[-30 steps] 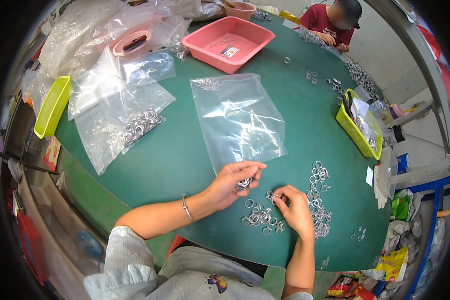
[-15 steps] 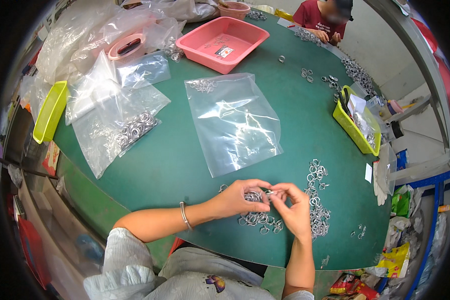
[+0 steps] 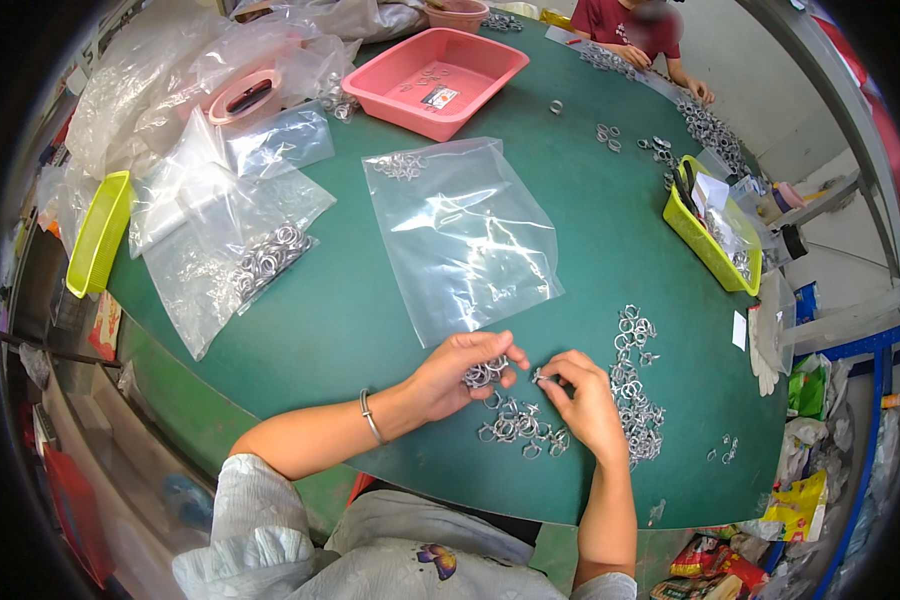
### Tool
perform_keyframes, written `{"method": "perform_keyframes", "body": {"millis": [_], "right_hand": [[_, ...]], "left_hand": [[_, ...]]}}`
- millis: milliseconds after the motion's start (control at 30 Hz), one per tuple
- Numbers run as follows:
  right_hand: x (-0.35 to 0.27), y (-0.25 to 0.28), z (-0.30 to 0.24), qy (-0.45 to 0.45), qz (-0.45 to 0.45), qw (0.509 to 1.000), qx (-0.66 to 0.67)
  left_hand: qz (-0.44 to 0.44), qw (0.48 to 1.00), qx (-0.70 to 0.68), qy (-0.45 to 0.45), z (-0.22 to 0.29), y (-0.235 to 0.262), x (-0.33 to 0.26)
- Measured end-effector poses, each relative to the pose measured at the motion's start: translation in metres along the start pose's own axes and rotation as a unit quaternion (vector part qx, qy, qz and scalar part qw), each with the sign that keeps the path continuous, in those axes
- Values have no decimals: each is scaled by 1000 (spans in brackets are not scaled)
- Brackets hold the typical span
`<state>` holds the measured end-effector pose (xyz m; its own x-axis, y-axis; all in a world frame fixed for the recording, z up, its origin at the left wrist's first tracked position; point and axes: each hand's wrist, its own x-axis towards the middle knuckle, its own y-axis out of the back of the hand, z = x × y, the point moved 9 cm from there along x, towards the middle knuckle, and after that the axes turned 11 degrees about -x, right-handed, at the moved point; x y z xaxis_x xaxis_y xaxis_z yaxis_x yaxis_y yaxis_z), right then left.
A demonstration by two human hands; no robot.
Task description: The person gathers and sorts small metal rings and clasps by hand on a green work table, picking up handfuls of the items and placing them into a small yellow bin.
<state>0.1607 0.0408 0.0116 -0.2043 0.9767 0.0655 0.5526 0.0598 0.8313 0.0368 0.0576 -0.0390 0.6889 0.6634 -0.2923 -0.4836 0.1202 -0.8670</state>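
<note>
My left hand (image 3: 455,375) is curled round several small silver metal rings (image 3: 484,374), which show between its fingers. Just to its right, my right hand (image 3: 582,400) pinches one small silver ring (image 3: 538,376) between thumb and fingertips. A gap separates the two hands. Below them on the green table (image 3: 340,250) lies a loose heap of the same rings (image 3: 522,425), some with small tabs. Another heap of rings (image 3: 635,405) stretches along the right side of my right hand. Beyond the hands, a clear plastic bag (image 3: 455,240) lies flat with several rings near its far left corner.
A pink tray (image 3: 500,75) stands at the back. Left are a bag of rings (image 3: 270,265), plastic bags and a yellow-green basket (image 3: 100,235). Another yellow-green basket (image 3: 710,240) holds things at the right. At the far right, a co-worker (image 3: 630,30) sits by scattered rings.
My hands have moved apart; the left now turns upward with the rings inside it. The right has drawn away with one ring. The co-worker's hands have separated, one reaching to the rings.
</note>
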Motion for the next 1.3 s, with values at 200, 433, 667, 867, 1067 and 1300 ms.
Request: {"method": "perform_keyframes", "body": {"millis": [200,433,667,867,1067,1300], "right_hand": [[-2,13,-16,-39,62,975,211],[-4,25,-10,-36,10,990,134],[-6,-3,-13,-34,-93,993,64],[-4,30,-42,51,154,978,131],[-5,34,-35,33,162,974,153],[-6,-20,-35,39,-38,997,-47]], "left_hand": [[-7,992,118,46,-12,-15,-4],[-4,992,-48,118,-21,-1,-3],[-30,995,-80,54,-11,-1,0],[11,991,55,122,-18,-4,-3],[-50,989,-24,137,-24,-6,-4],[-11,994,-100,42,2,-3,-2]]}}
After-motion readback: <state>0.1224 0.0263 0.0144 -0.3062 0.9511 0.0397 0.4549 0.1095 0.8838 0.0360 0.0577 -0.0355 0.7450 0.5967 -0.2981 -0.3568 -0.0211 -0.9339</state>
